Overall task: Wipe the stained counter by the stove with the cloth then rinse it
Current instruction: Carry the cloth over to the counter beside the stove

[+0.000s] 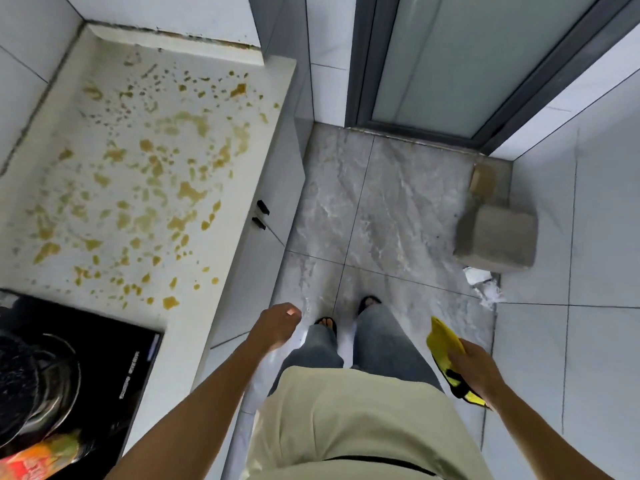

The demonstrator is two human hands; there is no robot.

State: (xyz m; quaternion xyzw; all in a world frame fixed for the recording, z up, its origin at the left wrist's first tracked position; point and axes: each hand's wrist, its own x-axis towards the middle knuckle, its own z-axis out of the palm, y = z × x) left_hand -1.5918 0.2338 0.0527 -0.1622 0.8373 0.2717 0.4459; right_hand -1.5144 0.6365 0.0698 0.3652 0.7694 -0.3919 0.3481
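Right hand (474,370) grips the yellow cloth (445,344) low at the hip; left hand (280,323) hangs loosely curled, seemingly empty (edges blurred). Beyond the stove (114,368), the white worktop (221,258) is spattered with yellow stains (188,192).

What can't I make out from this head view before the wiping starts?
- Sink or tap for rinsing: none in the head view.
- Stove: cut off by the left and bottom edges; a pot covers its burner.
- Packet at bottom left: blurred and cropped, label unreadable.
- Cloth: partly hidden by the right hand; its full shape is unclear.
- Counter: left part runs off the frame.
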